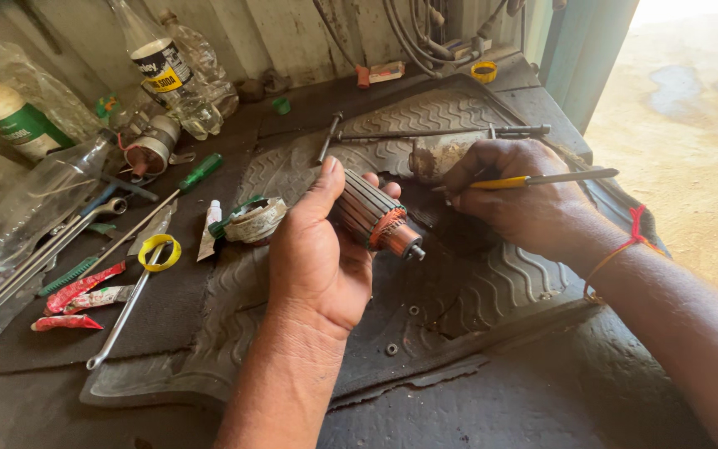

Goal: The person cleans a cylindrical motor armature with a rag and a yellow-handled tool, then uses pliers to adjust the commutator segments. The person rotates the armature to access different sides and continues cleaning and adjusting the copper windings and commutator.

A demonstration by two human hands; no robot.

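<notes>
My left hand [317, 249] grips a small motor armature [373, 218], a ribbed dark cylinder with a copper-coloured end and a short shaft pointing right. My right hand [515, 193] holds a thin metal tool with a yellow grip [542, 178], its blade end sticking out to the right and its other end toward the armature. A red thread is tied around my right wrist. Both hands hover over a dark ribbed rubber mat [475, 283].
Left of the mat lie a green-handled screwdriver [197, 173], a roll of tape [255, 220], a yellow ring [159, 252], long metal rods and red wrappers. Plastic bottles [168, 71] stand at the back left. A T-shaped wrench [442, 131] lies behind my hands. An open doorway is at right.
</notes>
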